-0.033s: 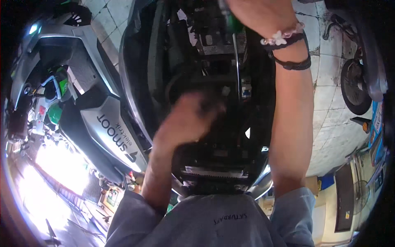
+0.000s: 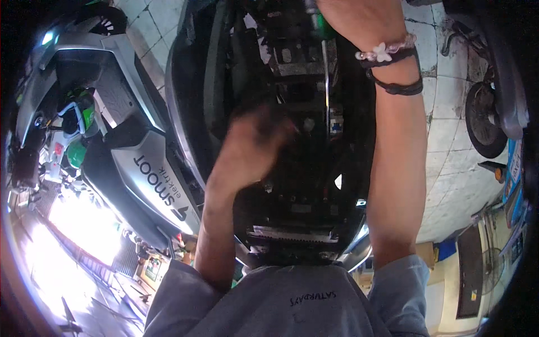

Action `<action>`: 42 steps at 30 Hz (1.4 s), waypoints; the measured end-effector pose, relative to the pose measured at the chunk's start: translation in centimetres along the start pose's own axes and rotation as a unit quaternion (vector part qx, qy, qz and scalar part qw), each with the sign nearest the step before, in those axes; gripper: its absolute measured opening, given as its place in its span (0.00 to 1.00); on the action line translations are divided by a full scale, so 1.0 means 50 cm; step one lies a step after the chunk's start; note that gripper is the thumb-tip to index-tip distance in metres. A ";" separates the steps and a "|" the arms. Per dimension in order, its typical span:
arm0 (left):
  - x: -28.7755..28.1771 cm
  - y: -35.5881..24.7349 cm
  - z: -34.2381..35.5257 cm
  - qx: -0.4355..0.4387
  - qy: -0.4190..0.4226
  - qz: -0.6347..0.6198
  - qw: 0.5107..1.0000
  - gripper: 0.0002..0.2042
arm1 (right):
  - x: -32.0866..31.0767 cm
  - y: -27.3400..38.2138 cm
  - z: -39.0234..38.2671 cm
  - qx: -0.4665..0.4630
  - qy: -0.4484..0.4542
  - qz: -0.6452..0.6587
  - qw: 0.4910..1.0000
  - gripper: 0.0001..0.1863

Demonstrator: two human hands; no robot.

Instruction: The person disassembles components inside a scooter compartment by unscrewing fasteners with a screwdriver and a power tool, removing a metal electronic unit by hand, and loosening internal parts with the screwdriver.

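Observation:
Below me is the dark inner cavity of a scooter body (image 2: pixel 303 174), its cover off. At the top edge my right hand (image 2: pixel 359 19), with beads and black bands at the wrist, is closed on a screwdriver (image 2: pixel 327 84). Part of its green handle shows beside the hand, and the long metal shaft runs down into the cavity. The fingers themselves are mostly cut off by the picture's edge. My left hand (image 2: pixel 252 140) is over the left middle of the cavity. Motion and shadow smear its fingers, so whether it holds anything is unclear.
A silver and black scooter (image 2: pixel 151 174) stands close on the left, with a green round object (image 2: pixel 76 153) behind it. Pale floor tiles (image 2: pixel 449 135) lie on the right, where another vehicle's wheel (image 2: pixel 485 119) stands. A fan (image 2: pixel 494 261) is at the lower right.
My left hand has shifted slightly up and to the left. The right hand and the screwdriver have hardly moved.

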State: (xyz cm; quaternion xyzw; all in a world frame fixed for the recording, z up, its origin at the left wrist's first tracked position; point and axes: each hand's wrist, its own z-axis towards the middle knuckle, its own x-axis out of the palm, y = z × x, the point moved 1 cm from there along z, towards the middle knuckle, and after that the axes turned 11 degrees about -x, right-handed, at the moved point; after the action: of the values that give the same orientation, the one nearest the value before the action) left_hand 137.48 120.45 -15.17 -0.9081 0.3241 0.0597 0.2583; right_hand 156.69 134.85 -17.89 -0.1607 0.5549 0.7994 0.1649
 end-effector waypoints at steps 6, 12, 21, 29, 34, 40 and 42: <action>-0.011 0.037 0.184 -0.098 -0.338 -0.038 0.935 0.18 | -0.029 0.005 0.018 0.015 -0.180 0.067 0.981 0.12; -0.003 0.111 0.355 -0.169 -0.430 -0.111 0.880 0.23 | 0.004 -0.024 0.017 -0.037 -0.194 0.038 0.980 0.13; -0.045 0.251 0.449 -0.367 -0.362 -0.205 0.832 0.24 | 0.025 -0.020 0.015 0.011 -0.129 0.030 0.991 0.17; 0.074 -0.004 0.172 -0.061 -0.235 -0.405 0.881 0.20 | 0.022 -0.088 -0.008 -0.197 -0.110 -0.108 0.968 0.12; 0.106 -0.042 0.024 0.034 -0.036 -0.363 0.931 0.17 | 0.104 -0.068 -0.044 -0.209 -0.052 -0.301 0.929 0.07; 0.109 -0.020 0.033 0.090 0.027 -0.287 0.953 0.16 | 0.092 -0.001 -0.035 -0.126 -0.043 -0.212 0.968 0.18; 0.121 -0.008 0.055 0.112 0.002 -0.263 0.958 0.13 | 0.099 0.018 -0.037 -0.041 -0.029 -0.171 0.984 0.18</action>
State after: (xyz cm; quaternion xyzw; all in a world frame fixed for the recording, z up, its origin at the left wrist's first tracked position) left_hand 142.65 118.75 -19.02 -0.9266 0.0786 -0.0485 0.3646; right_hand 152.00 133.24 -19.95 -0.2359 0.4812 0.7859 0.3084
